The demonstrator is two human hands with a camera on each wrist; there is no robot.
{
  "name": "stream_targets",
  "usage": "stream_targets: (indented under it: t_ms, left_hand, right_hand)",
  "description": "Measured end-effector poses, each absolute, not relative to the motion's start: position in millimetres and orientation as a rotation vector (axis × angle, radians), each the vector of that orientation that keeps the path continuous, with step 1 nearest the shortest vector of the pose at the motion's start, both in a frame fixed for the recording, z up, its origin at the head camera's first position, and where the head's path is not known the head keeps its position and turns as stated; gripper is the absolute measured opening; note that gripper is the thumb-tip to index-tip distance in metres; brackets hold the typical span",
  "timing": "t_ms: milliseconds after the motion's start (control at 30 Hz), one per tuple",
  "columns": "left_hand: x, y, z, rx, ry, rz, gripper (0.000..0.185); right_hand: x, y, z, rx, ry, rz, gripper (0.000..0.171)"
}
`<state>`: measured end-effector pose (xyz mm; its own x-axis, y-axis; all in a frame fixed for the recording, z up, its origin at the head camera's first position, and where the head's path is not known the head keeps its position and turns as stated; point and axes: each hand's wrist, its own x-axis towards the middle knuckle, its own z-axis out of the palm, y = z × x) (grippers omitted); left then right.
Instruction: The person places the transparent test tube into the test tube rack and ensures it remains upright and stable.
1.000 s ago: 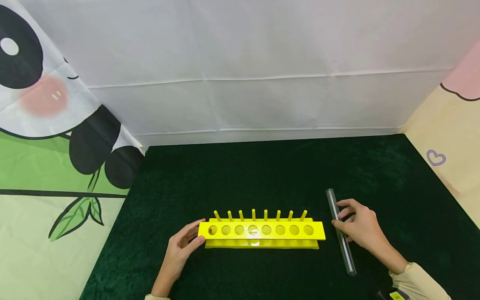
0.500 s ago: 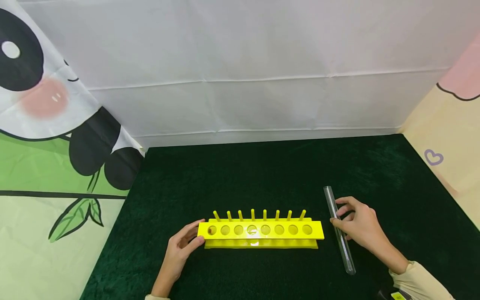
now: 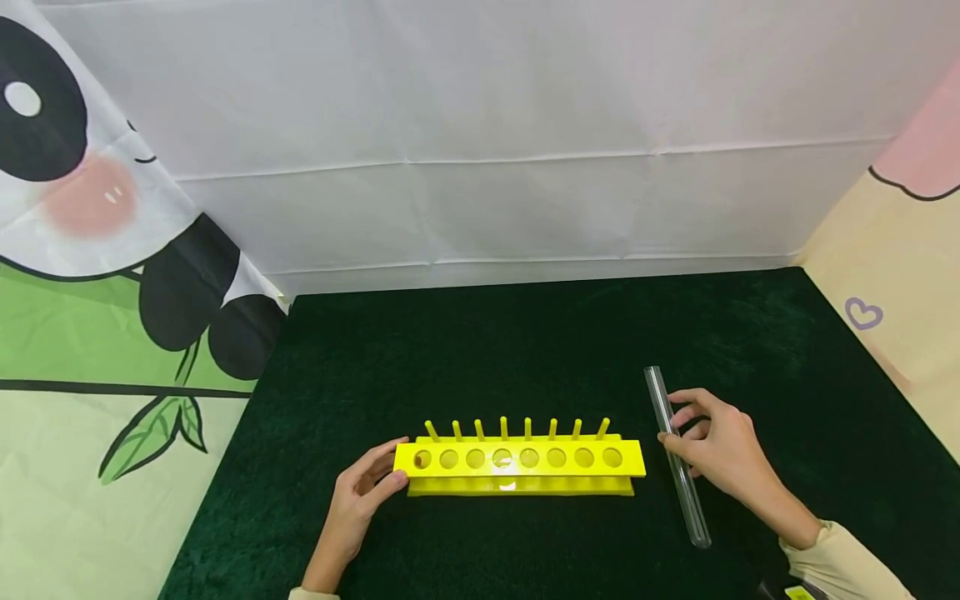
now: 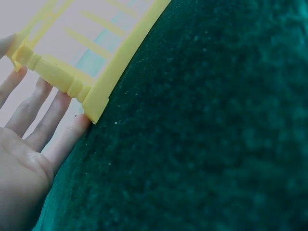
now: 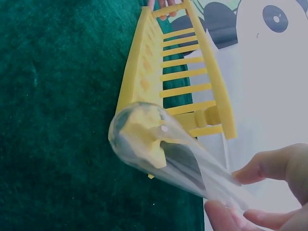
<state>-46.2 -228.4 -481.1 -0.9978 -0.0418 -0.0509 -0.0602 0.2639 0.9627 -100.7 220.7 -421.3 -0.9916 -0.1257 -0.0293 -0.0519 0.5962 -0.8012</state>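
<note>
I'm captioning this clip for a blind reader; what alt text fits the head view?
A right hand pinches a clear glass test tube beside a yellow eight-hole rack on dark green cloth, while the left hand rests against the rack's left end.

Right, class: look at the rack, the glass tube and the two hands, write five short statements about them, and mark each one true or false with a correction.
1. The right hand pinches a clear glass tube. True.
2. The tube stands upright in the yellow rack. False: it is beside the rack's right end, outside the holes.
3. The left hand touches the rack's left end. True.
4. The rack sits on a white cloth. False: it sits on a dark green cloth.
5. Every hole in the rack holds a tube. False: no tube stands in any hole.
</note>
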Motion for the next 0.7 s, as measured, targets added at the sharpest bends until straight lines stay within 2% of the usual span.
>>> stream_targets:
  t_ms: [700]
  left_hand:
    - [-44, -228, -479, -0.118, 2.468, 1.925, 0.036]
  right_hand:
    - [-95, 217, -405, -0.260, 2.783, -1.401, 0.048]
